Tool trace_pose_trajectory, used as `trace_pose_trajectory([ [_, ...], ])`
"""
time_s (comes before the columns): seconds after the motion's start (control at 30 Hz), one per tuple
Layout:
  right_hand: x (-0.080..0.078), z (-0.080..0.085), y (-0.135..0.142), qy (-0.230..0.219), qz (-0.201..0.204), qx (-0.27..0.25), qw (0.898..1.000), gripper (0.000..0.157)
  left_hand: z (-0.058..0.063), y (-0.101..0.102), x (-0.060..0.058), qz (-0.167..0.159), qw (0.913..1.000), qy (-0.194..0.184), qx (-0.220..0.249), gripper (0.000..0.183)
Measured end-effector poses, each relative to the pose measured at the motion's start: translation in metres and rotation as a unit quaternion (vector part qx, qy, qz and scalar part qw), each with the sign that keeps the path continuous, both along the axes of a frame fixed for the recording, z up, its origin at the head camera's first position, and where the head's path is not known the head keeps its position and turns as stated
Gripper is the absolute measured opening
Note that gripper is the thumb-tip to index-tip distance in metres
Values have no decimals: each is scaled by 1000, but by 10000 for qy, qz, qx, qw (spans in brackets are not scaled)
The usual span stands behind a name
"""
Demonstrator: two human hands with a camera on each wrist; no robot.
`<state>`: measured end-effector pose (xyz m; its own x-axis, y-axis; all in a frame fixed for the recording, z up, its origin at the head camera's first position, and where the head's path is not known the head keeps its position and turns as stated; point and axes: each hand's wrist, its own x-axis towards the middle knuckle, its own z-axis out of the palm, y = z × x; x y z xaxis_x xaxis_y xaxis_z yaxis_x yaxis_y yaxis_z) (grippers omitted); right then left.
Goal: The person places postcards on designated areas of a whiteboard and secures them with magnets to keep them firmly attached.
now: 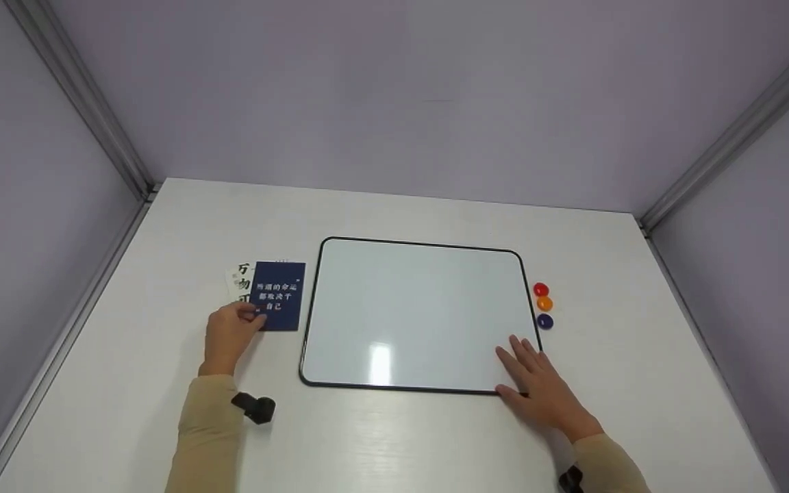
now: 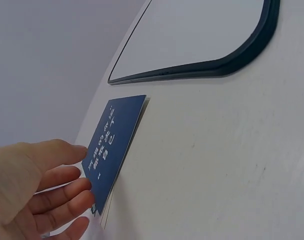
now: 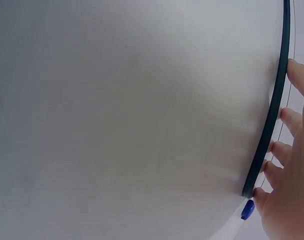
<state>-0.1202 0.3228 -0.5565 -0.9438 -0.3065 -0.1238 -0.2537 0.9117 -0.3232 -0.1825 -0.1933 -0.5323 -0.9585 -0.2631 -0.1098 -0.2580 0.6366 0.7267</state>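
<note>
A dark blue card (image 1: 281,296) with white Chinese characters lies left of the whiteboard, overlapping a white card (image 1: 238,275) with black characters. My left hand (image 1: 231,332) pinches the blue card at its lower left corner. In the left wrist view, thumb and fingertips meet the edge of the blue card (image 2: 114,135). A black-framed whiteboard (image 1: 415,311) lies flat on the table. My right hand (image 1: 544,390) rests at its lower right corner with the fingers spread, fingertips on the white surface. In the right wrist view, the fingers line the board's dark frame (image 3: 272,112).
Just right of the board, red (image 1: 541,289), orange (image 1: 544,303) and dark blue (image 1: 545,322) round pieces form a short column. The white table (image 1: 394,438) meets pale walls at the back and sides, with grey metal posts (image 1: 96,103) in the corners.
</note>
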Motion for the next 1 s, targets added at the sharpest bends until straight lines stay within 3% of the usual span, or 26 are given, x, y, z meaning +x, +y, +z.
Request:
trace_pose_trajectory([
  [0.2, 0, -1, -1, 71, 21, -57, 10000, 67, -3, 1, -2, 431, 9991, 38, 38, 37],
  [0.47, -1, -1, -1, 204, 109, -112, 9997, 67, -9, 2, -6, 769, 9970, -54, 96, 41],
  [0.67, 0, -2, 0, 186, 88, -114, 9997, 67, -13, 5, -10, 859, 9961, -189, 80, 40],
  [1.0, 1, 0, 0, 94, 53, -100, 9999, 67, -2, 12, -12, 923, 9938, -550, -291, 36],
])
